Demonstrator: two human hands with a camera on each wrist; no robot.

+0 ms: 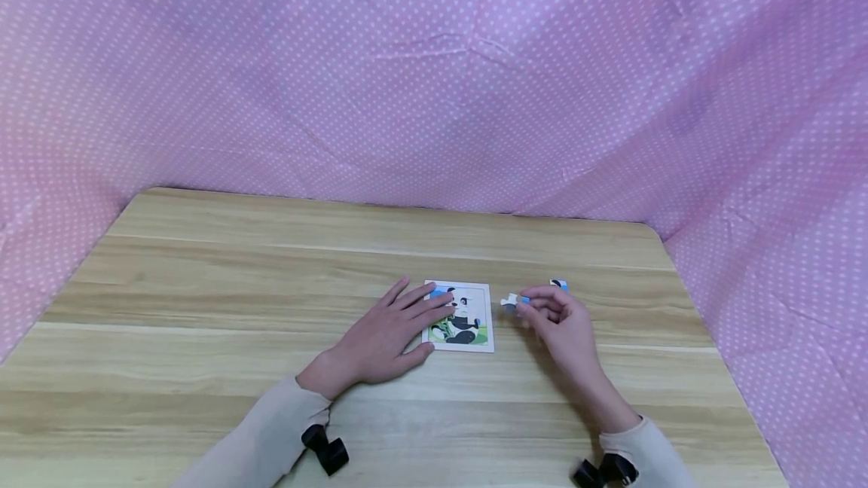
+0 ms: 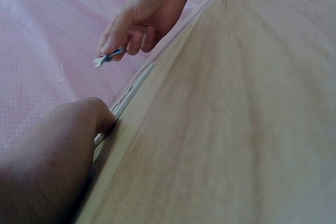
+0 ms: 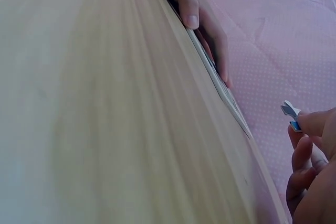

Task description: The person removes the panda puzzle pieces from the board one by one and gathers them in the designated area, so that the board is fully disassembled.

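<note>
My left hand (image 1: 386, 339) rests, fingers spread, on the left side of the panda puzzle (image 1: 466, 326), while to its right my right hand (image 1: 561, 326) pinches 1 puzzle piece (image 1: 510, 303) above the table (image 1: 271, 269), with 1 loose piece (image 1: 559, 284) just beyond and the pink cloth (image 1: 434, 111) at the far side.
</note>
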